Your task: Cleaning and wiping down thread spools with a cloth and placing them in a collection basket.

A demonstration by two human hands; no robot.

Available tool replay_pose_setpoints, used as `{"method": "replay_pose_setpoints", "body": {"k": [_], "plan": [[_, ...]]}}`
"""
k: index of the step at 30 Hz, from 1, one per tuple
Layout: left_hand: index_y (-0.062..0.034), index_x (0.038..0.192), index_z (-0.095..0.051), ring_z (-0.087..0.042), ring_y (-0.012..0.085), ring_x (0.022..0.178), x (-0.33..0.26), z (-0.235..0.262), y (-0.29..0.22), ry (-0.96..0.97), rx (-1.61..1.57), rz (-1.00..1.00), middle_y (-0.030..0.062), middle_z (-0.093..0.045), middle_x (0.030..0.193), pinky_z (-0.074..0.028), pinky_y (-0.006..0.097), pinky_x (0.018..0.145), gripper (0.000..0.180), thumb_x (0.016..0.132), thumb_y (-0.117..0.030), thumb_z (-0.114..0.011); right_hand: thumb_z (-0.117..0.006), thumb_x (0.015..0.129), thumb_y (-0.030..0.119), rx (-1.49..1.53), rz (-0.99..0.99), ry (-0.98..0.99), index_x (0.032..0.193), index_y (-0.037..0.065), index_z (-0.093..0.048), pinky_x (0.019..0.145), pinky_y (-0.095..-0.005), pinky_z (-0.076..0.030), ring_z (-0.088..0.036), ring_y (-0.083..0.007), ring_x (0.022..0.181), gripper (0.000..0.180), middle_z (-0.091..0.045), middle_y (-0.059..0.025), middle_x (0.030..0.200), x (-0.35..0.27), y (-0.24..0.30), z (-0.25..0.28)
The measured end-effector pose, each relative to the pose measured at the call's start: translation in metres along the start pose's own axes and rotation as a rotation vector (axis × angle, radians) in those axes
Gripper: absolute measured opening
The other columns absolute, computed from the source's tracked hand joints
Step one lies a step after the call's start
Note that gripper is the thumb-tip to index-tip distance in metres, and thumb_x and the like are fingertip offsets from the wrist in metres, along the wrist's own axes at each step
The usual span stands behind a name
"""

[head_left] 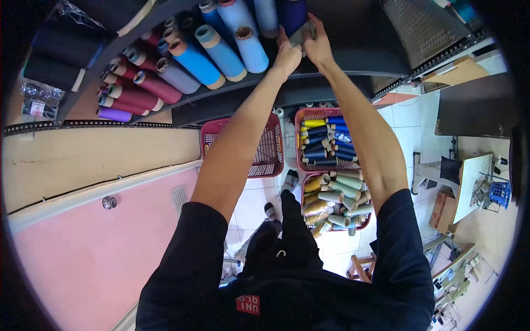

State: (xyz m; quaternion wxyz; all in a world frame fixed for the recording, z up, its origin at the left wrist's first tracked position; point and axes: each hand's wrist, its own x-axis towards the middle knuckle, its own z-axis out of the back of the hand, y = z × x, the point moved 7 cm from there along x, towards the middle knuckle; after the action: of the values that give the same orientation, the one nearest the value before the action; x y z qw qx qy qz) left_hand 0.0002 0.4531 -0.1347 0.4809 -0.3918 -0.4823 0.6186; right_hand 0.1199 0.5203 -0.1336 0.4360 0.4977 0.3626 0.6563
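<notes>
Both arms stretch up to a dark shelf [353, 65]. At its front, my left hand [287, 57] and my right hand [319, 48] are closed on a crumpled grey cloth [301, 37], pinched between them. Just beyond the cloth stands a dark purple thread cone [293, 15]; my left fingertips are close against its lower end. Whether they touch it I cannot tell. Left of my hands, a light blue cone [252, 52] and a grey-blue cone [221, 52] stand in a row with a bright blue cone [196, 62].
Further left on the shelf are a mauve cone [178, 77] and several maroon cones [157, 87]. Below stand a red basket [280, 149], another basket [300, 155] of dark blue and yellow cones, and a third of pale green and mustard cones [346, 187]. A pink door [99, 243] is at left.
</notes>
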Motion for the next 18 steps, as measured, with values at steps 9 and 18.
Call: {"method": "replay_pose_setpoints", "body": {"k": [9, 18], "plan": [[-0.0043, 0.177, -0.013, -0.028, 0.0364, 0.164, -0.006, -0.006, 0.021, -0.003, -0.270, -0.055, 0.0269, -0.026, 0.178, -0.026, 0.043, 0.131, 0.088, 0.112, -0.036, -0.062, -0.054, 0.107, 0.014, 0.038, 0.050, 0.048, 0.158, -0.003, -0.052, 0.105, -0.0389, -0.054, -0.069, -0.0347, 0.123, 0.054, -0.072, -0.0272, 0.134, -0.020, -0.019, 0.000], [-0.0044, 0.172, -0.028, -0.034, 0.0377, 0.159, 0.000, 0.003, 0.017, -0.026, -0.168, -0.228, 0.0249, -0.037, 0.172, -0.028, 0.041, 0.130, 0.071, 0.104, -0.009, -0.045, -0.054, 0.104, 0.011, 0.028, 0.058, 0.090, 0.158, 0.001, -0.055, 0.112, -0.0391, -0.049, -0.066, -0.0354, 0.130, 0.055, -0.070, -0.0260, 0.141, -0.007, -0.020, -0.001]]}}
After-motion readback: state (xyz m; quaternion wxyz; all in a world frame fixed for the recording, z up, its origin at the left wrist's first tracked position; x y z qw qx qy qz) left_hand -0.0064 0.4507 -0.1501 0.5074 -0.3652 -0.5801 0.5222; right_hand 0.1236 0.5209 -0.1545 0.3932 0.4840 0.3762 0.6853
